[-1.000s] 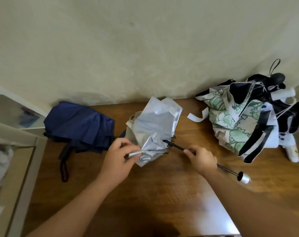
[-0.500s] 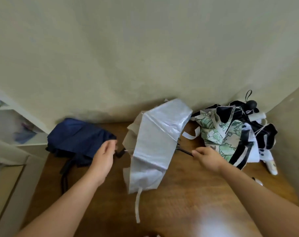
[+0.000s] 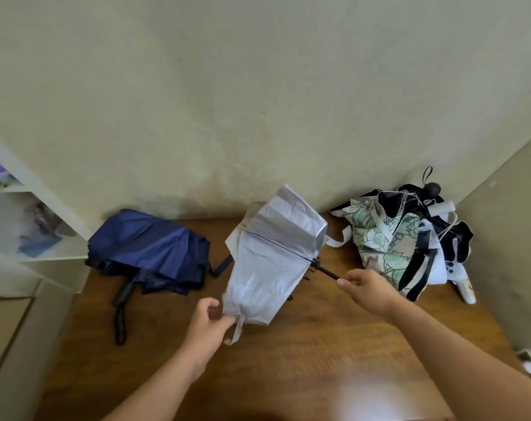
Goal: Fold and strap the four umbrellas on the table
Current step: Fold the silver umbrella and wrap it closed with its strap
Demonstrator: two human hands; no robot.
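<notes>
Silver umbrella [image 3: 273, 262] held above the bench [image 3: 318, 375], long axis running from the shaft at right up-left into the canopy. Right hand [image 3: 367, 288] has its grip curled round the black shaft [image 3: 326, 271]; left hand [image 3: 211, 323] pinches the canopy's lower hem beside the strap [image 3: 238, 328]. Strap lies nearest the left hand, so wrapping likely starts there.
</notes>
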